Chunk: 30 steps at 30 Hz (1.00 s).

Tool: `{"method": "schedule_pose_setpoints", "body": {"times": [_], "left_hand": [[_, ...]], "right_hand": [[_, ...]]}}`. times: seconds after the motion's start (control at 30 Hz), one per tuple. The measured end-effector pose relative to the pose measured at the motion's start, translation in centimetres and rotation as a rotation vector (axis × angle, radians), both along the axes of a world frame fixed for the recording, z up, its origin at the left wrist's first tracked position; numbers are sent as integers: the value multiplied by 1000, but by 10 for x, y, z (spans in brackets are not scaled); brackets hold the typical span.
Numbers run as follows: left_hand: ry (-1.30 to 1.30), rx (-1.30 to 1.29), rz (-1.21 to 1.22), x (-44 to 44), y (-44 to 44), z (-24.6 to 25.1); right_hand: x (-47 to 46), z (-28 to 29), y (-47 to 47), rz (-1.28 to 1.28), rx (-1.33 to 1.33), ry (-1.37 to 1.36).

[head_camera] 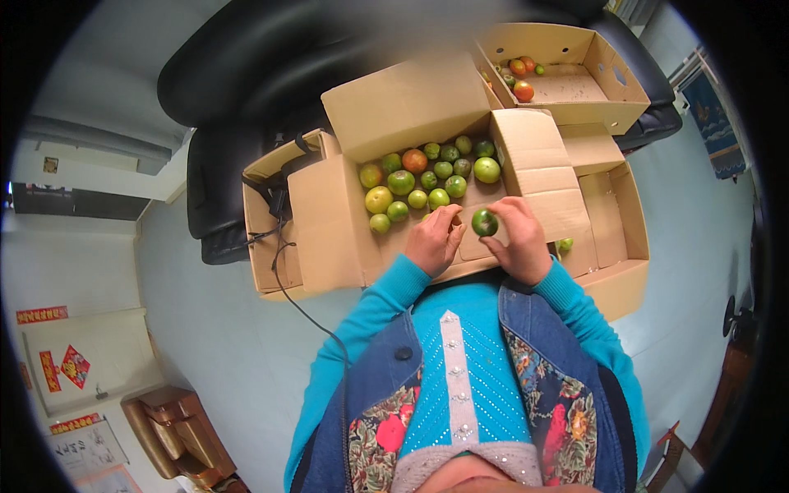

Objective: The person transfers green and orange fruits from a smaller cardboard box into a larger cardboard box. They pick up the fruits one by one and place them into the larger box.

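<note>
Between the thumb and fingers of my right hand (521, 237) is a dark green tomato (485, 222), held over the near part of an open cardboard box (410, 114). My left hand (434, 240) is just left of it, thumb and index finger bent close to each other; I see nothing between them, and they do not touch the held tomato. Several green tomatoes lie in the box beyond my hands, with a yellowish tomato (378, 199) at the left and a reddish tomato (415, 161) near the back. A larger light green tomato (487, 170) lies at the right.
A second cardboard box (579, 111) at the back right holds several red and green tomatoes. Another box (638, 215) at the right has small green tomatoes (565, 244). At the left, a box (253, 265) holds black cables (280, 271). Behind stands a black sofa (216, 80).
</note>
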<state>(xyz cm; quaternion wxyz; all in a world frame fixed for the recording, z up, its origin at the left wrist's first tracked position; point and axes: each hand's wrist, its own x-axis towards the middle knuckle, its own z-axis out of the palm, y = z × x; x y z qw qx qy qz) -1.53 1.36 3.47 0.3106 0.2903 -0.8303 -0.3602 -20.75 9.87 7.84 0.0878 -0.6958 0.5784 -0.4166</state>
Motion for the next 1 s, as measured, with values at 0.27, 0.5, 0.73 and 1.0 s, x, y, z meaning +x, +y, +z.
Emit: {"method": "schedule_pose_setpoints", "body": {"times": [0.27, 0.5, 0.73, 1.0], "left_hand": [[-33, 193, -182, -5, -2, -5], [-173, -29, -78, -4, -5, -19], [-353, -167, -65, -5, -11, -25], [-255, -189, 23, -3, -12, -27]], "right_hand": [[19, -29, -2, 49, 39, 165], [-22, 8, 20, -122, -219, 11], [-142, -25, 49, -712, -158, -312], [-176, -202, 84, -658, 654, 18]]}}
